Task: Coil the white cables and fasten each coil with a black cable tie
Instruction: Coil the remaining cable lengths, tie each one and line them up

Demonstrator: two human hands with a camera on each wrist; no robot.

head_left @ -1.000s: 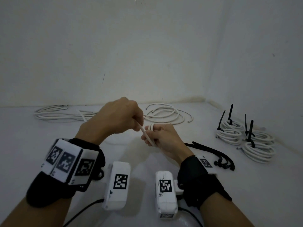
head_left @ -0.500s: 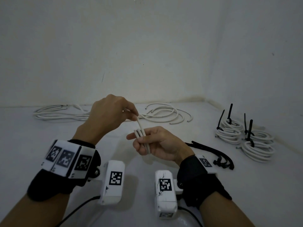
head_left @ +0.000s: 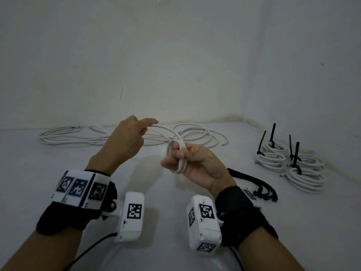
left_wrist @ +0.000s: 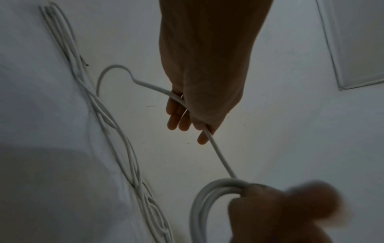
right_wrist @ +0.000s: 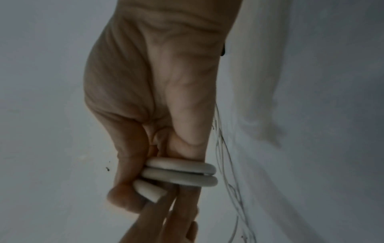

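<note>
White cable partly coiled, small loops upright in right hand, free strand running up to left hand; loose white cables along floor's far edge; three tied coils at far right corner; spare black cable ties near right side

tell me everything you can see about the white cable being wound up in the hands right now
The white cable is a smooth, round, plastic-looking cord, partly wound into a small coil of a few loops. The right hand holds that coil, thumb pressing the loops against the fingers. From the coil one strand arcs up to the left hand, which grips it in curled fingers above the table. Its free tail curves away past that hand.
</note>
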